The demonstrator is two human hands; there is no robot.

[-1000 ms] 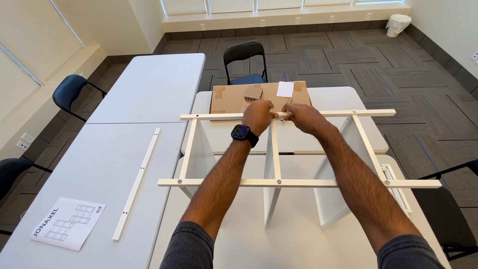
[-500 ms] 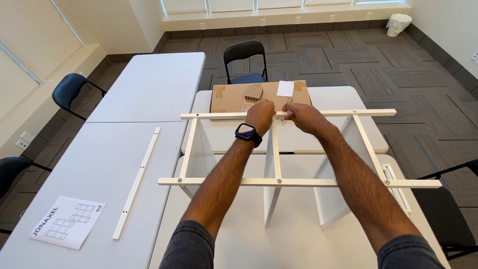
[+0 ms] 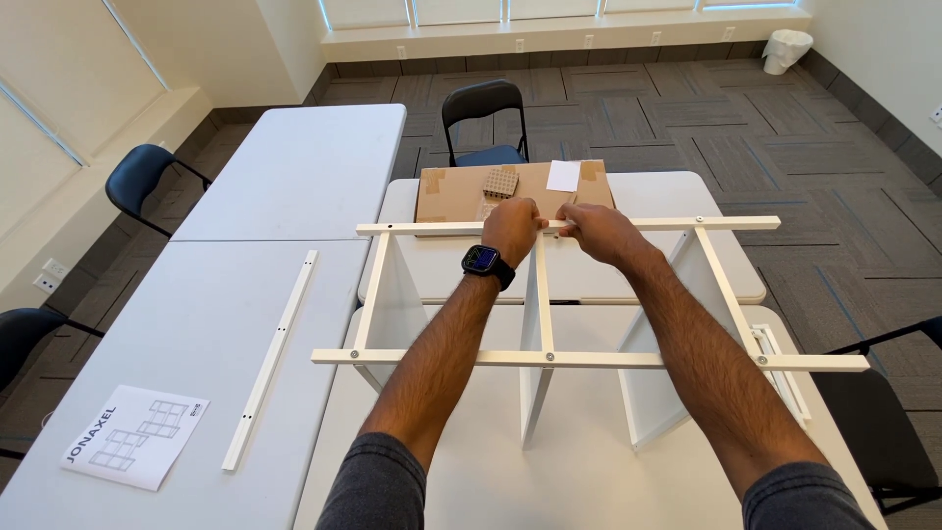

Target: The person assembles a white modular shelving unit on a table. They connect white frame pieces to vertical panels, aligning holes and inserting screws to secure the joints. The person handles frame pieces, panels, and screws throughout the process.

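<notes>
Two hands mid-frame, left hand [image 3: 512, 230] and right hand [image 3: 601, 234] each closed on white metal frame's [image 3: 589, 359] far rail, smooth white table [image 3: 294, 177], flat cardboard box [image 3: 446, 193] beyond, loose white rail [image 3: 270, 358] lower left

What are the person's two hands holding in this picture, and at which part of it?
Both the left hand and the right hand grip the white metal frame at the middle of its far rail, where the centre bar joins.
</notes>
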